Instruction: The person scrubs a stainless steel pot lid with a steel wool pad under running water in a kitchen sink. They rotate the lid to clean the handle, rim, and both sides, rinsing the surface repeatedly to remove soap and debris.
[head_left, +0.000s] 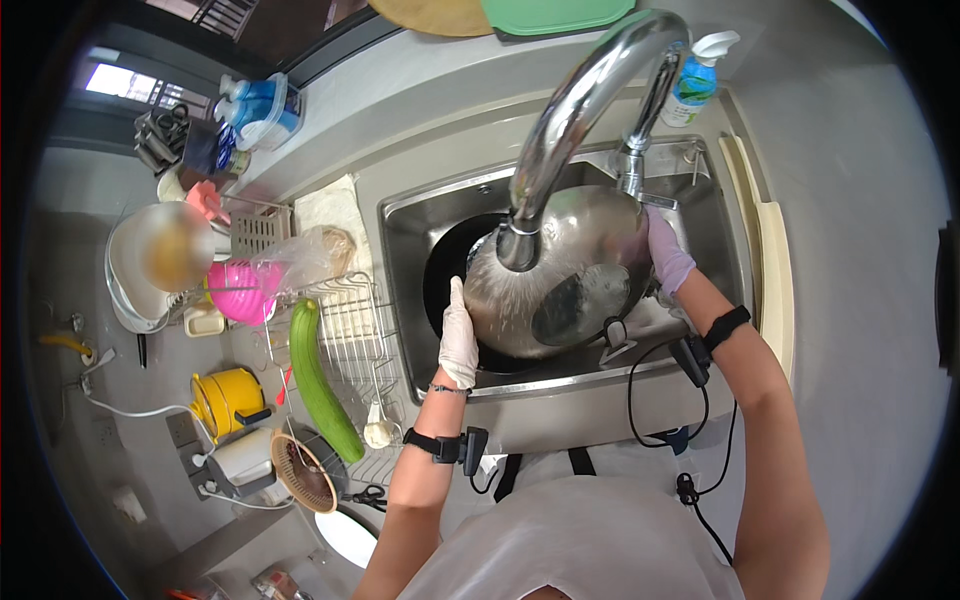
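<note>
A domed stainless steel pan lid (510, 307) with a dark glass window (581, 304) is tilted in the sink. Water sprays onto it from the chrome faucet (519, 247). My left hand (459, 337), in a whitish disposable glove, holds the lid's near left edge. On the right side, my right hand (667, 247), its glove tinted purple, grips the rim, with some fingers hidden behind it. The lid's handle (616, 334) points toward me. Beneath the lid, a black pan (442, 277) sits in the stainless steel sink (405, 322), mostly covered.
Left of the sink, a green gourd (319, 375) lies on a wire dish rack (352, 315). A pink bowl (240, 291) and a yellow pot (229, 401) are farther left. A blue spray bottle (688, 86) stands behind the sink. Wrist straps with cables are on both my arms.
</note>
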